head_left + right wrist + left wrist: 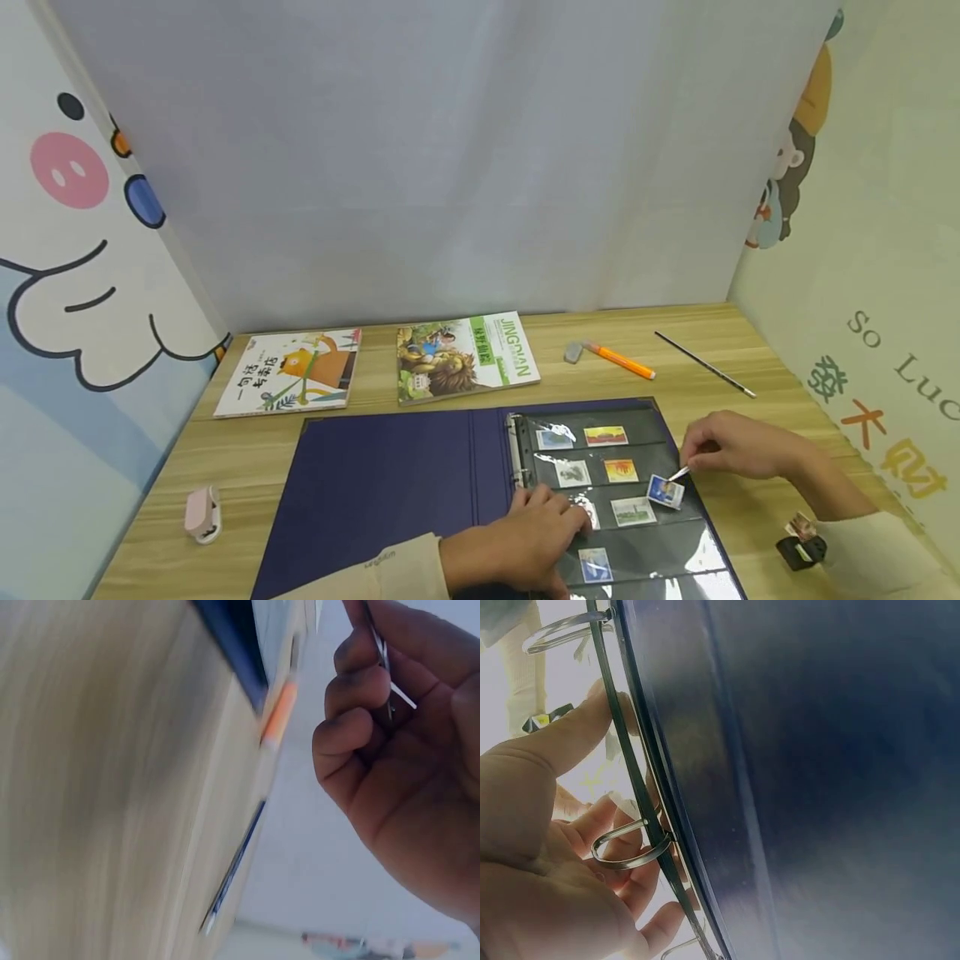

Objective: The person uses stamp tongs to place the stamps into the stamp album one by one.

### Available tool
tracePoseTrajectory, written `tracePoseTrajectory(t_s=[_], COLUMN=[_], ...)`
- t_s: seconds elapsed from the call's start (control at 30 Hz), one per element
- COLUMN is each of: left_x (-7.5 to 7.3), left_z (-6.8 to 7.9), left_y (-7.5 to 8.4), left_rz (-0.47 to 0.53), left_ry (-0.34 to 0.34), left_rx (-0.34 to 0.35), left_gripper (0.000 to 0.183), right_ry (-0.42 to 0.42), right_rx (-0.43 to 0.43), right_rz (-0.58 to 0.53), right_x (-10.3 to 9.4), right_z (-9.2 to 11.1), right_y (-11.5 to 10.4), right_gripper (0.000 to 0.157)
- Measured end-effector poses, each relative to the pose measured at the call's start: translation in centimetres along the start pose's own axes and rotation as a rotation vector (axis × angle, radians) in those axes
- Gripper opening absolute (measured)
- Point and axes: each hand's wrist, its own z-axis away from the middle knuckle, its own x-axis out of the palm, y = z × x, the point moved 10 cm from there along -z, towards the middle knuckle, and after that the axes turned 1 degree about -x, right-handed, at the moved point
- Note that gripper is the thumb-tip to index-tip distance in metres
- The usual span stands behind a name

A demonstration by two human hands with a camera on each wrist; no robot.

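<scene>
A dark blue ring binder album (390, 475) lies open, with a black pocket page (637, 546) on its right side holding several stamps. My right hand (731, 446) pinches metal tweezers (678, 474), which also show in the right wrist view as a thin metal tool (381, 652) between the fingers. At their tip is a tilted blue-and-white stamp (665, 492), over the right part of the page beside a green stamp (632, 512). My left hand (528, 537) rests on the page near the rings (630, 851), fingers relaxed and partly covering a stamp.
Two picture books, one with a bear (292, 372) and one with a lion (468, 358), lie behind the album. Right of them are a grey eraser (573, 352), an orange marker (622, 362) and a thin dark rod (705, 363). A pink stapler-like item (202, 512) is left; a small black holder (801, 553) is right.
</scene>
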Motion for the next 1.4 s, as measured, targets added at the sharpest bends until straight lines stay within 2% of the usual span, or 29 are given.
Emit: tracePoseTrajectory(t_s=[0.17, 0.37, 0.63, 0.83, 0.9, 0.97, 1.13, 1.2, 1.3, 1.4], left_x=[0.1, 0.1, 0.1, -0.1, -0.1, 0.1, 0.7, 1.1, 1.8, 2.0], left_z=[-0.1, 0.0, 0.2, 0.2, 0.3, 0.5, 0.9, 1.0, 1.1, 1.6], left_y=[0.1, -0.1, -0.3, 0.1, 0.3, 0.5, 1.6, 2.1, 2.4, 2.8], left_rz=[0.026, 0.018, 0.018, -0.054, -0.075, -0.072, -0.077, -0.094, -0.102, -0.119], left_ry=[-0.002, 0.002, -0.012, 0.021, 0.014, -0.003, -0.063, -0.097, -0.153, -0.140], left_rx=[0.010, 0.006, 0.003, 0.007, 0.014, 0.029, 0.111, 0.125, 0.126, 0.152], left_gripper=[0.066, 0.066, 0.065, 0.067, 0.068, 0.067, 0.056, 0.047, 0.044, 0.044], right_ry=[-0.131, -0.262, -0.284, -0.256, -0.218, -0.169, -0.081, -0.070, -0.059, -0.047], right_rx=[-0.020, -0.045, -0.022, -0.033, 0.002, 0.076, 0.190, 0.204, 0.235, 0.279], right_rz=[0.027, 0.019, 0.003, 0.001, -0.026, -0.074, -0.181, -0.218, -0.250, -0.260], right_x=[2.6, 5.5, 6.7, 5.8, 4.7, 3.5, 1.0, 0.4, -0.3, -0.7], right_z=[-2.4, -3.0, -2.9, -2.3, -1.7, -0.6, 3.7, 5.6, 8.2, 10.6], right_y=[-1.9, -3.4, -3.6, -2.9, -1.7, 0.2, 4.8, 5.9, 6.9, 7.9], right_gripper=[0.011, 0.009, 0.010, 0.009, 0.008, 0.007, 0.012, 0.015, 0.017, 0.018])
